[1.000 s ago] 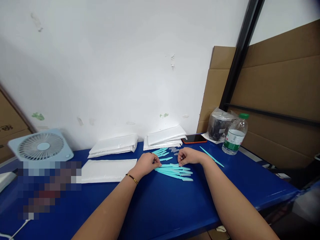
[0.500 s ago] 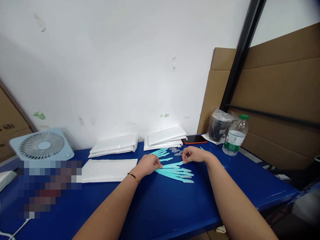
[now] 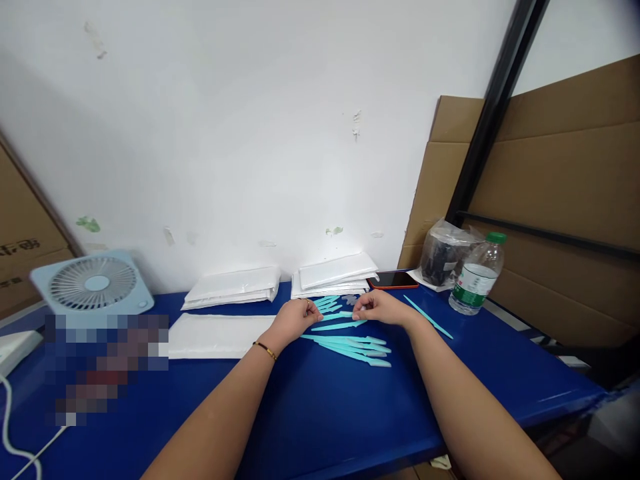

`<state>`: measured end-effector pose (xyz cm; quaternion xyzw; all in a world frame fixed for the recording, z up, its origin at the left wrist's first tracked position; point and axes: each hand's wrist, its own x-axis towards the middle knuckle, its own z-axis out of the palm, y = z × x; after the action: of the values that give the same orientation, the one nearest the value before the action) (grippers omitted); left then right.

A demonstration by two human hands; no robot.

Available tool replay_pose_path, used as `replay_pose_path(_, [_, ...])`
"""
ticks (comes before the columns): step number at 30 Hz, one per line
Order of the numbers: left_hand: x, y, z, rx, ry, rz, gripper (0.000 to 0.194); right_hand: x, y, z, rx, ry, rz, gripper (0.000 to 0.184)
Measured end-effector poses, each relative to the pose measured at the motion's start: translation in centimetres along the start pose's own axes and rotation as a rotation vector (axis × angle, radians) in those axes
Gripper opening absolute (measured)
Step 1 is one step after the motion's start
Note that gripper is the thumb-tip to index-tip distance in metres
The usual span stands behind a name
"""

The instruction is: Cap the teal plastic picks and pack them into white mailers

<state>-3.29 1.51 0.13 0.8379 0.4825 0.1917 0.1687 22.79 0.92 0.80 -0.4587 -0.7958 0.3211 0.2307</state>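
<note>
On the blue table [image 3: 320, 413] lies a row of several slim turquoise plastic sticks [image 3: 357, 349]. My right hand [image 3: 383, 308] pinches one end of a single turquoise stick [image 3: 336, 326] and holds it slightly off the row. My left hand [image 3: 295, 319], with a ring and a thin bracelet on the wrist, rests curled at that stick's other end. More turquoise pieces [image 3: 327, 303] and small grey caps [image 3: 350, 299] lie just behind my hands. One lone turquoise stick [image 3: 428, 317] lies to the right.
White padded envelopes lie flat [image 3: 220, 335] and in two stacks [image 3: 235, 287] [image 3: 335, 273] by the wall. A phone [image 3: 393, 280], a bagged dark item [image 3: 443, 253] and a water bottle [image 3: 475, 277] stand at the right. A small fan [image 3: 95, 283] is at the left; cardboard boxes [image 3: 550, 180] line the right.
My right hand lifted one turquoise stick out of the row and drew it back toward the wall. My left hand shifted slightly back with it. The view panned a little.
</note>
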Motion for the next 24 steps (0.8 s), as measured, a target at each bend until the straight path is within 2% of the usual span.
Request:
replay_pose_path(4, [0.1, -0.3, 0.0, 0.032, 0.007, 0.000, 0.027, 0.1, 0.4, 0.0, 0.002, 0.041, -0.006, 0.033])
replay_pose_path(8, [0.1, -0.6, -0.1, 0.088, 0.078, -0.024, 0.025, -0.3, 1.5, -1.4, -0.149, 0.212, 0.137, 0.033])
replay_pose_path(10, [-0.1, -0.2, -0.2, 0.087, 0.123, 0.017, 0.025, -0.6, 1.7, -2.0, -0.192, 0.220, 0.173, 0.031])
replay_pose_path(12, [-0.4, 0.6, -0.2, 0.054, 0.094, 0.100, 0.025, -1.0, 1.6, -2.4, -0.172, 0.133, 0.180, 0.029])
replay_pose_path(15, [-0.8, 1.7, 0.2, 0.036, -0.054, 0.203, 0.020, -1.6, 1.1, -2.4, -0.127, -0.061, 0.187, 0.027])
replay_pose_path(19, [-0.9, 2.1, 0.6, 0.054, -0.156, 0.138, 0.020, -1.9, 0.0, -1.8, -0.177, -0.277, 0.227, 0.028])
replay_pose_path(24, [-1.0, 1.9, 0.7, -0.008, -0.204, 0.054, 0.028, -1.7, -1.6, -0.6, -0.225, -0.331, 0.186, 0.017])
